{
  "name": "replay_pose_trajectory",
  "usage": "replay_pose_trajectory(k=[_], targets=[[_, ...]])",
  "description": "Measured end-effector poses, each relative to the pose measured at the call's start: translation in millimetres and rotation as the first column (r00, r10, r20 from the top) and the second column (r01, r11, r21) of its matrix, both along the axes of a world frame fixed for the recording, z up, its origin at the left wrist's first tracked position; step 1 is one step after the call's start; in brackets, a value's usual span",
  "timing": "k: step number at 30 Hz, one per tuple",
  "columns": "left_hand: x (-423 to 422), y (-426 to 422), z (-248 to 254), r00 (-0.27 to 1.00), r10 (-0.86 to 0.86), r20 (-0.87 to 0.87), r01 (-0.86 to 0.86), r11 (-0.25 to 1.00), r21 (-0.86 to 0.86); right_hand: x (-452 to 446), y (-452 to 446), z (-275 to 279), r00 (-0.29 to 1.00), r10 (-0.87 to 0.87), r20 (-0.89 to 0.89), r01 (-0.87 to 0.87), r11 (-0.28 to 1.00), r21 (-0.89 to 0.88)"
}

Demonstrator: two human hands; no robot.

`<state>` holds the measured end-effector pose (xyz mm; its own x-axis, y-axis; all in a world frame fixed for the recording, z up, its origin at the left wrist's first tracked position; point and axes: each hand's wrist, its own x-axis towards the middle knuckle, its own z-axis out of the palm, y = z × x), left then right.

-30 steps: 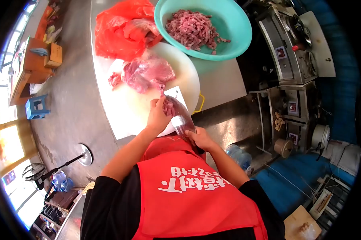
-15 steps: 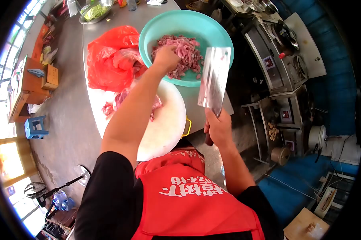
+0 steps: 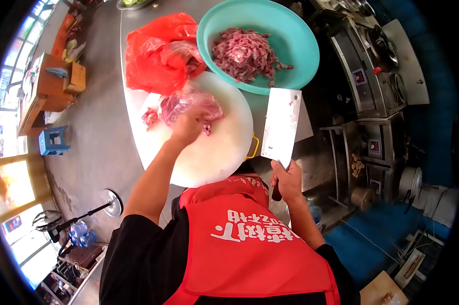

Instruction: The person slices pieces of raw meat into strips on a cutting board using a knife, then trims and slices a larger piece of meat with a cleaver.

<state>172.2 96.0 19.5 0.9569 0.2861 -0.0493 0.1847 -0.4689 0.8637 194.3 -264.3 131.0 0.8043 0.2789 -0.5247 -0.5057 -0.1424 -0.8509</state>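
My right hand (image 3: 288,181) is closed round the dark handle of a cleaver (image 3: 281,124), its broad blade pointing up and away from me, off the right side of the round white cutting board (image 3: 224,147). A large piece of raw meat (image 3: 173,108) lies on the board's far left part. Over its near edge is my left hand (image 3: 189,127), its fingers blurred against the meat, so their grip is unclear. Behind the board, a turquoise basin (image 3: 303,61) holds a heap of sliced meat (image 3: 245,53). Beside it, a red plastic bag (image 3: 153,56) has more meat showing at its opening.
The board lies on a metal table (image 3: 130,15). A yellow handle (image 3: 253,146) sticks out at the board's right. Stoves with pans (image 3: 382,48) stand to the right. On the left floor are a blue stool (image 3: 53,141) and a fan (image 3: 49,221).
My left hand has left the sliced meat in the basin and come back to the piece on the board. The cleaver stays in my right hand. The view has shifted.
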Motion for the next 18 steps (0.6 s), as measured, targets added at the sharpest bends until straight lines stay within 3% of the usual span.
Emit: replay_pose_trajectory(k=[2, 6, 8, 9, 12, 14, 15, 16, 18], targets=[[-16.7, -12.5, -5.7, 0.979, -0.206, 0.000, 0.194, 0.923, 0.334, -11.3, 4.6, -4.1, 1.000, 0.001, -0.002, -0.001, 1.000, -0.003], [-25.1, -29.8, -7.3, 0.984, -0.128, 0.120, 0.058, 0.882, 0.468, -30.7, 13.3, -5.2, 1.000, 0.000, -0.017, 0.000, 1.000, -0.014], [-23.8, -26.6, -7.0, 0.985, -0.057, -0.160, 0.131, 0.857, 0.498, -38.6, 14.3, -6.5, 1.000, 0.016, -0.007, -0.016, 1.000, -0.005], [-24.8, -24.3, -3.0, 0.986, -0.049, -0.160, 0.124, 0.857, 0.500, -43.8, 14.2, -7.2, 1.000, 0.023, -0.004, -0.023, 1.000, 0.001], [-24.5, -12.2, 15.5, 0.957, 0.023, -0.288, 0.098, 0.912, 0.397, -56.1, 13.3, -8.2, 0.999, 0.032, 0.003, -0.032, 0.999, -0.025], [-29.0, -3.0, 36.6, 0.920, 0.075, -0.384, -0.060, 0.997, 0.051, -65.9, 12.9, -10.1, 1.000, 0.019, 0.003, -0.019, 1.000, -0.012], [-31.9, 2.4, 39.1, 0.898, 0.052, -0.436, -0.155, 0.967, -0.204, -71.2, 12.4, -11.3, 1.000, 0.012, 0.002, -0.012, 1.000, -0.001], [-37.9, 5.2, 34.6, 0.899, 0.050, -0.436, -0.153, 0.967, -0.203, -75.3, 11.8, -14.2, 1.000, 0.010, 0.002, -0.010, 1.000, 0.000], [-51.7, 4.1, 23.5, 0.963, 0.162, -0.216, -0.258, 0.789, -0.557, -84.8, 9.0, -22.1, 0.999, 0.017, -0.027, -0.017, 1.000, -0.012]])
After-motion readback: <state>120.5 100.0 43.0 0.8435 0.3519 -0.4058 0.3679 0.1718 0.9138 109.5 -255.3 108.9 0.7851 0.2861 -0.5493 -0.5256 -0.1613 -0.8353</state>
